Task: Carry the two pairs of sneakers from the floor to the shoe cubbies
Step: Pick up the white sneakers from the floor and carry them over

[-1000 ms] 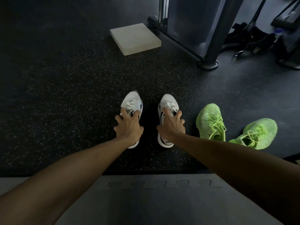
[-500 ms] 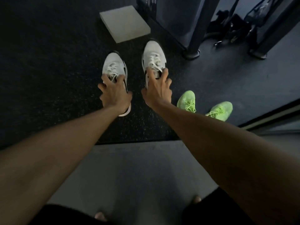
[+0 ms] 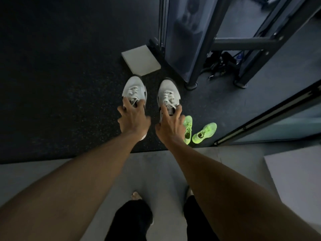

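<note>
We count four sneakers, two pairs. Our left hand (image 3: 133, 120) grips one white sneaker (image 3: 134, 91) by its opening, our right hand (image 3: 171, 126) grips the other white sneaker (image 3: 168, 94), both held above the dark floor (image 3: 60, 84). Two green sneakers (image 3: 204, 132) lie on that floor (one partly hidden behind the right wrist). One pale block (image 3: 140, 62) sits beyond. Heels are covered; the frame (image 3: 192, 66) is dim.
</note>
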`<action>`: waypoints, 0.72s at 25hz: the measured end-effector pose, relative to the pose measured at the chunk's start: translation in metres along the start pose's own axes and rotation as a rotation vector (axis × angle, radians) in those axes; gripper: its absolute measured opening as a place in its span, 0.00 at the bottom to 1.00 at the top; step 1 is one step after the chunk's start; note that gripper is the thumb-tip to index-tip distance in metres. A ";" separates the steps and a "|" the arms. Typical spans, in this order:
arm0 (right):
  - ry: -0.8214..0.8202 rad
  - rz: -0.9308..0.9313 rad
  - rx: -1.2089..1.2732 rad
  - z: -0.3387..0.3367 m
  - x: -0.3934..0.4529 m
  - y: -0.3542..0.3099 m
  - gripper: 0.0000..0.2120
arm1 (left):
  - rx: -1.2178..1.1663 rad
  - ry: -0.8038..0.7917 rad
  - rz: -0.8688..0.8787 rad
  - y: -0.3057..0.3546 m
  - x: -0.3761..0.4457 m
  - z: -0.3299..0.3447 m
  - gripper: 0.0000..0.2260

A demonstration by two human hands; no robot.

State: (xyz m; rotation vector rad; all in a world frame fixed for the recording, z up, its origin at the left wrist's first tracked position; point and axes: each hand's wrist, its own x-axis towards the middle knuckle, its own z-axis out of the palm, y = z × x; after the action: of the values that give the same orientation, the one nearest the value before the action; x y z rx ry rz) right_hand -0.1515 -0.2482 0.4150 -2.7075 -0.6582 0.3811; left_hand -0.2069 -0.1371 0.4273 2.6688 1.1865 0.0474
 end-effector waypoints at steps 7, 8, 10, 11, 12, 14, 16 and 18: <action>0.045 0.042 0.119 -0.109 -0.123 -0.030 0.36 | 0.016 -0.012 0.012 0.015 -0.118 -0.109 0.25; 0.043 0.047 0.125 -0.116 -0.146 -0.023 0.35 | 0.019 -0.019 0.018 0.016 -0.142 -0.115 0.25; 0.047 0.055 0.124 -0.123 -0.194 -0.003 0.33 | 0.021 -0.031 0.048 0.019 -0.186 -0.123 0.25; 0.055 0.070 0.124 -0.126 -0.216 0.009 0.33 | 0.019 -0.035 0.063 0.022 -0.206 -0.126 0.24; 0.073 0.094 0.127 -0.129 -0.236 0.021 0.33 | 0.016 -0.039 0.085 0.027 -0.223 -0.130 0.24; 0.108 0.170 0.132 -0.135 -0.276 0.047 0.34 | 0.015 -0.047 0.152 0.043 -0.259 -0.134 0.23; 0.143 0.275 0.150 -0.145 -0.314 0.077 0.33 | 0.006 -0.051 0.253 0.065 -0.294 -0.137 0.23; 0.196 0.396 0.177 -0.155 -0.351 0.105 0.33 | 0.015 -0.063 0.368 0.089 -0.328 -0.135 0.23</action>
State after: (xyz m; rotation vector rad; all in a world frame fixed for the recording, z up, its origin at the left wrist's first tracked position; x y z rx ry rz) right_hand -0.3602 -0.5440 0.5794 -2.6475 -0.0290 0.2469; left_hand -0.3784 -0.4113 0.5971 2.8415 0.6670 0.0131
